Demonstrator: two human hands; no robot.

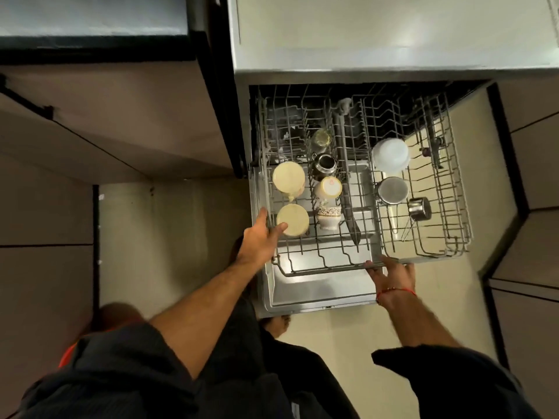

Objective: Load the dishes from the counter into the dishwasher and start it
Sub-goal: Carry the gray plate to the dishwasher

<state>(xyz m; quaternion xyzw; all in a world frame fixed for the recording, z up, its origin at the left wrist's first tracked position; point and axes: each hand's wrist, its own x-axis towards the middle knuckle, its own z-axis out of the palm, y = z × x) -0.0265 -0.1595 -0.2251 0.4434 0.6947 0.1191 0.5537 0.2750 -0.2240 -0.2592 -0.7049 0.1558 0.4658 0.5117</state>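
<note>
With the rack (360,189) pulled out and dishes standing in it, left hand (260,240) rests straight fingers on its near-left rim, right hand (390,275) curls round the near rail; push evenly, both sides together

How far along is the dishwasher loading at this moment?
Mostly loaded: the pulled-out grey wire rack holds upturned cream mugs, a white plastic container and small steel pots. In hand: the left hand touches the nearest cream mug, and the right hand holds the rack's front rail. Left: slide the rack in, shut the open dishwasher door, start it.
</note>
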